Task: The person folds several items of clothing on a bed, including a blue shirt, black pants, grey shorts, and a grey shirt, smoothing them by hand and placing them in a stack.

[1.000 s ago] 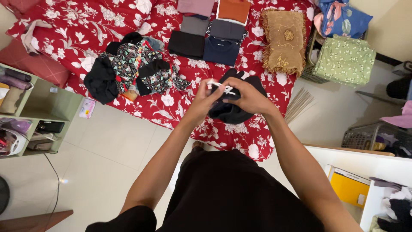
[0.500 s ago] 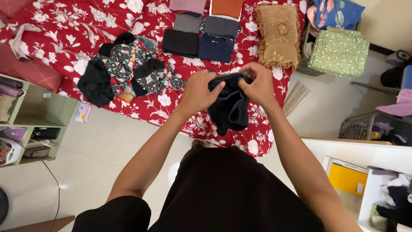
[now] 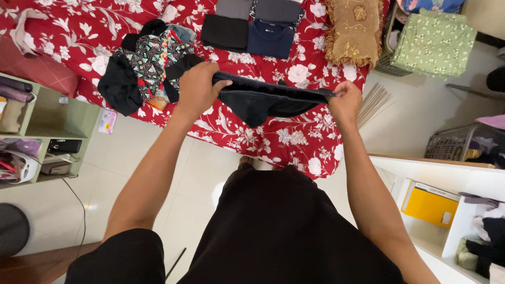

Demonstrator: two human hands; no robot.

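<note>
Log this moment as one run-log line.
left hand: grips dark garment | right hand: grips other end | garment: stretched over red floral bedspread

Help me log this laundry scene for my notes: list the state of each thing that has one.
dark garment: stretched out flat between both hands, above the bed
left hand: closed on one end of the garment
right hand: closed on the other end
folded clothes: stacked neatly on the red floral bedspread
unfolded clothes: heaped loosely
yellow box: closed, on white shelf
</note>
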